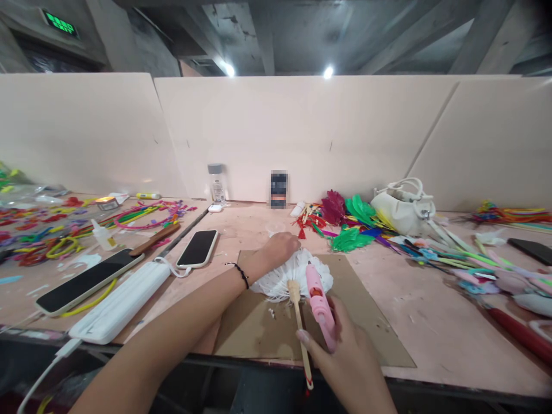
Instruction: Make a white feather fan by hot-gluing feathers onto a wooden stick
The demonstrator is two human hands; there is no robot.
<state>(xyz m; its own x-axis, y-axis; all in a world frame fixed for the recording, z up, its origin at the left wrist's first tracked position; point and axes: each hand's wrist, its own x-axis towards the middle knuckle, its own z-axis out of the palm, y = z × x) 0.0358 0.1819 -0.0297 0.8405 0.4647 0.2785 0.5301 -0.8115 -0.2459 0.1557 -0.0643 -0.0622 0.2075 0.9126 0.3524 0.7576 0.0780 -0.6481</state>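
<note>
My right hand (345,351) is closed around a pink glue gun (319,302), whose nozzle points at the base of a white feather fan (293,273). The fan has a thin wooden handle (302,330) that runs toward me past my right fingers. My left hand (280,247) rests on top of the white feathers with its fingers curled down, pressing them onto a brown cardboard sheet (371,316). A black band sits on my left wrist.
Two phones (197,248) (86,282) and a white power bank (121,302) lie to the left. Coloured feathers (353,221), a cream handbag (405,210) and coloured sticks crowd the right. A small bottle (217,184) stands at the back panel. The table edge runs close in front.
</note>
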